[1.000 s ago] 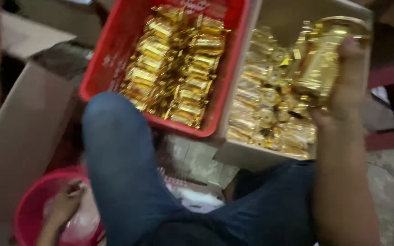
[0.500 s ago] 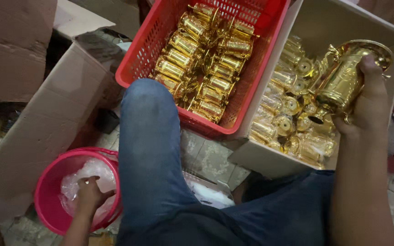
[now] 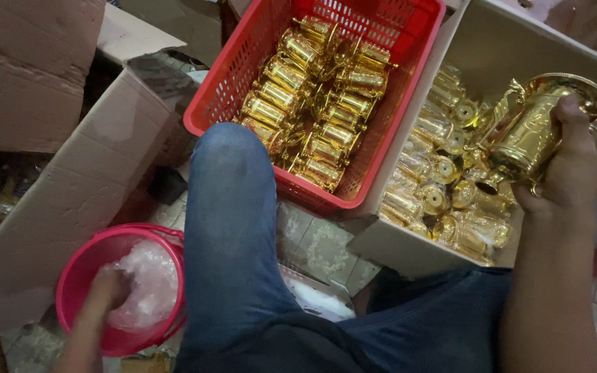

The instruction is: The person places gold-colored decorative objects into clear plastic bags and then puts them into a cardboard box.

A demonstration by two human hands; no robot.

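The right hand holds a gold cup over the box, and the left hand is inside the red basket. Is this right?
Not quite. In the head view the left hand is inside the pink bucket, not the red basket. The right hand does hold a gold cup over the box.

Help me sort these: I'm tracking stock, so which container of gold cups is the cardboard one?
The cardboard box on the right, beside the right hand gripping a gold trophy cup. The other container is a red plastic basket with perforated walls, beyond the knee.
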